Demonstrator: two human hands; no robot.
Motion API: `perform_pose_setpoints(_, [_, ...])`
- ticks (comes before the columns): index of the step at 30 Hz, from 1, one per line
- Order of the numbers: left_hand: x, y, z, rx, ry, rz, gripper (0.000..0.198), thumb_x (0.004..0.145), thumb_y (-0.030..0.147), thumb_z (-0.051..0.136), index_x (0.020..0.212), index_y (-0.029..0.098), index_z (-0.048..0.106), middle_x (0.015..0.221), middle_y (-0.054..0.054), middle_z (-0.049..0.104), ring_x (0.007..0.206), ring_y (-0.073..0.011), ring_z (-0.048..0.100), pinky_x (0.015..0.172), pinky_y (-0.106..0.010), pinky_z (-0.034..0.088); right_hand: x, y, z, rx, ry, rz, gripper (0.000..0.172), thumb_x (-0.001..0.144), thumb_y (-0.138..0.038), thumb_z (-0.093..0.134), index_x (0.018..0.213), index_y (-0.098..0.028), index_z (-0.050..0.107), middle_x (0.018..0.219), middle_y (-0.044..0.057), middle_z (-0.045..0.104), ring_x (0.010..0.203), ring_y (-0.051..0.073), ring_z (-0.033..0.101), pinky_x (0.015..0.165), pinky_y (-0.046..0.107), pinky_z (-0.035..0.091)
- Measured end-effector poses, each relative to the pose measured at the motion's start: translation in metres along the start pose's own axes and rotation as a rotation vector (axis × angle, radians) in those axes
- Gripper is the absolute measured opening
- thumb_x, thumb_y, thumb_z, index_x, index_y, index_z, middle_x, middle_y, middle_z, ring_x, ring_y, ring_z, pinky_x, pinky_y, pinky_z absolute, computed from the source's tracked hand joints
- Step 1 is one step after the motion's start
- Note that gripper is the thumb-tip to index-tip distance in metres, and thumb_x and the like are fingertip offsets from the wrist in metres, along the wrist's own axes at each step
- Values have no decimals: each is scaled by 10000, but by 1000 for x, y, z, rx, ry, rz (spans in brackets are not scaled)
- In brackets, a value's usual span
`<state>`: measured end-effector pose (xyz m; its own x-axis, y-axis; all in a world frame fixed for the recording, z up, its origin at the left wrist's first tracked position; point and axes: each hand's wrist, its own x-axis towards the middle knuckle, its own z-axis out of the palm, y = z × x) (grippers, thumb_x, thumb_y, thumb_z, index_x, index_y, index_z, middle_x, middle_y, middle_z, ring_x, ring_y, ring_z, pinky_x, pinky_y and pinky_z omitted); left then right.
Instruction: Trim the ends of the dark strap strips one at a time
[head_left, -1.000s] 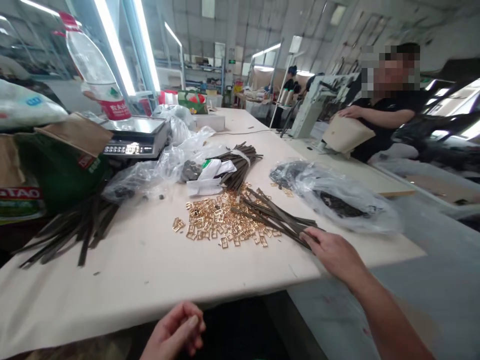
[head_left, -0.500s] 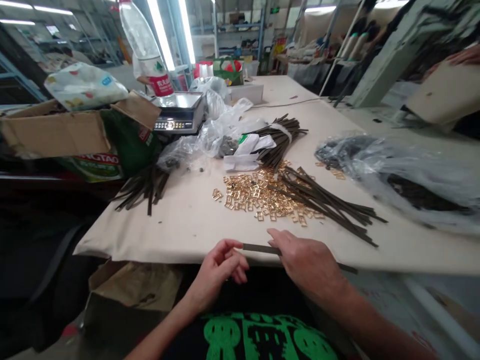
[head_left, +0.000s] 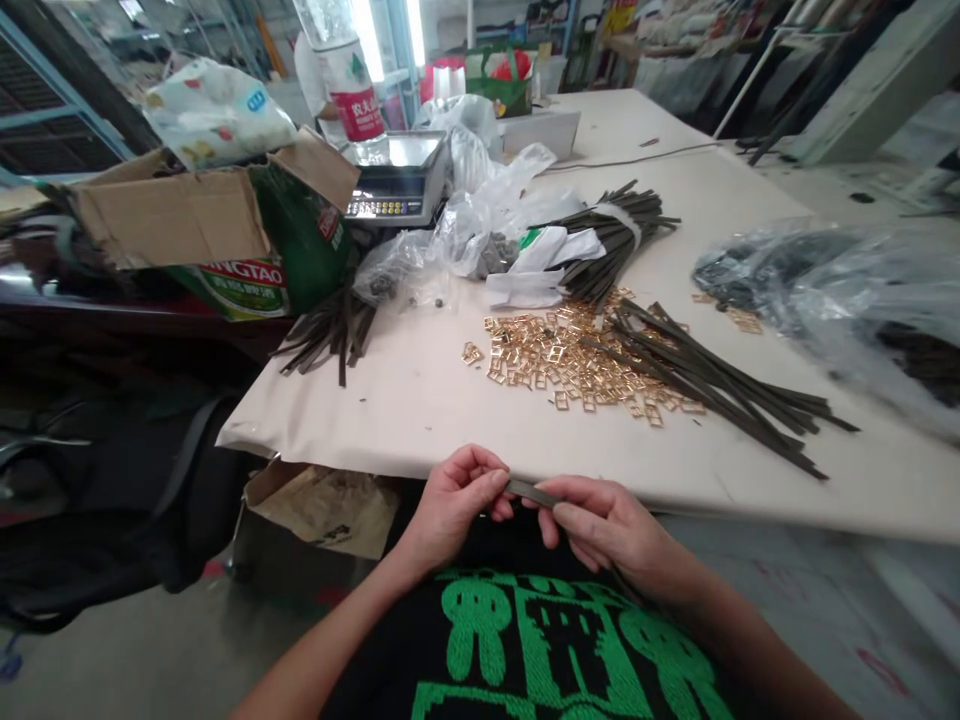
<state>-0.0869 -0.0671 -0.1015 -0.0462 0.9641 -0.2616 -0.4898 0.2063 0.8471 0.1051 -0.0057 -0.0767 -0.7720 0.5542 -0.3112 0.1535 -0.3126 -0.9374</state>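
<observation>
Between my two hands a dark olive strap [head_left: 531,492] is stretched just off the table's front edge. My left hand [head_left: 463,497] pinches one end of it between thumb and fingers. Closed on the same strap a little further along is my right hand [head_left: 611,527]; the rest of the strap is mostly hidden beneath that hand. Ahead on the table lies a heap of gold metal buckles [head_left: 577,365]. Several loose straps [head_left: 720,380] rest against the heap's right side, and a tied bundle of straps [head_left: 619,240] lies behind it.
Clear plastic bags [head_left: 825,290] with dark contents lie at the right. More strips [head_left: 330,335] hang together at the left edge of the table [head_left: 390,430]. Beyond them are a cardboard box [head_left: 180,215], a scale [head_left: 405,180] and a bottle [head_left: 356,100]. A paper bag [head_left: 337,505] stands below.
My left thumb and fingers have closed on the strap's end. My right hand has turned and now pinches the strap nearer the left. The whole view has shifted down and leftward.
</observation>
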Motion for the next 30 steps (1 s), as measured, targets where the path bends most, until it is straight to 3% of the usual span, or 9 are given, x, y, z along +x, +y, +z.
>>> perform_pose_setpoints(2, [0,2,1,9,-4,5,228,803,332,725,823,150,589,659,3,667,530,-78,568,531,-185,421,2,11,3,202,23,21,308,891,-403,630,1093,-180,694,684,-26,587,403,23,305,367,175,194])
perform_pose_setpoints(5, [0,3,3,42,6,2,273,777,368,744,800,149,583,649,12,648,510,-74,550,513,-188,410,5,24,8,352,86,-4,280,831,-378,706,1040,-193,722,660,-30,580,390,5,301,362,161,175])
perform_pose_setpoints(10, [0,2,4,92,16,3,312,757,405,754,775,150,575,641,16,635,491,-69,530,504,-192,407,9,40,11,434,168,-102,271,776,-401,766,988,-234,741,644,-24,622,378,23,353,357,160,200])
perform_pose_setpoints(17, [-2,3,8,130,-1,22,309,757,411,750,764,155,576,653,12,640,501,-74,538,515,-196,418,7,47,11,483,139,-140,276,761,-414,780,989,-263,744,658,-25,634,362,22,324,341,159,189])
perform_pose_setpoints(23, [-5,0,10,217,-4,102,248,803,373,708,767,158,590,678,1,639,544,-92,548,550,-214,432,5,40,11,585,39,-102,323,803,-445,733,993,-184,737,427,-96,392,348,26,171,338,162,132])
perform_pose_setpoints(26, [-7,2,9,352,23,195,160,846,318,660,785,175,624,682,-9,637,600,-124,565,595,-242,449,4,38,12,598,34,-74,242,810,-371,739,970,-189,742,405,-122,309,338,23,154,339,157,137])
perform_pose_setpoints(30, [-6,12,9,715,138,500,63,805,235,691,750,216,715,836,-62,673,816,-203,609,763,-313,475,4,44,14,532,104,-96,229,805,-349,738,980,-201,744,415,-124,321,330,21,155,325,155,140])
